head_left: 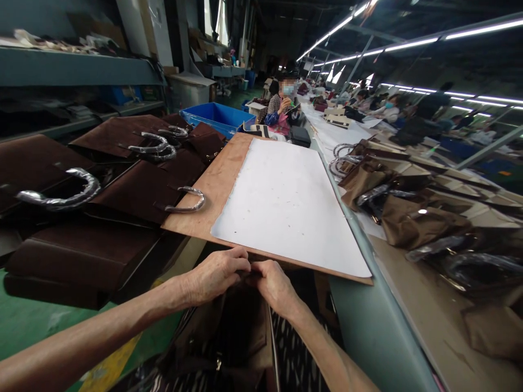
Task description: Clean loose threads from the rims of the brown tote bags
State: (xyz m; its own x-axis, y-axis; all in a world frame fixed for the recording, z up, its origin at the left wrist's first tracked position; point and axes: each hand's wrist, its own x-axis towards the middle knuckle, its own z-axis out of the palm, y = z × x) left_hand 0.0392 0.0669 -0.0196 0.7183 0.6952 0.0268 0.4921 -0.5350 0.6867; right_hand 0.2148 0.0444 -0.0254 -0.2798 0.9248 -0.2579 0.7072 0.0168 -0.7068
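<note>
A dark brown handbag (241, 321) rests on the lap just below the near edge of the board. My left hand (216, 274) is closed at its upper edge, fingers bent and pinching. From the other side my right hand (274, 284) pinches the same edge, the two sets of fingertips almost touching. The exact part between the fingers is dark and mostly hidden. A small metal zipper pull (219, 362) shows lower on the bag. In front of both hands lies a white sheet (290, 201) on a brown wooden board (196, 209).
Dark brown bags (131, 190) with plastic-wrapped handles are piled on the left. Brown and cream bags (425, 218) crowd the right-hand table (368, 321). Beyond the board stand a blue bin (220, 117) and a seated person (281, 103) in a mask.
</note>
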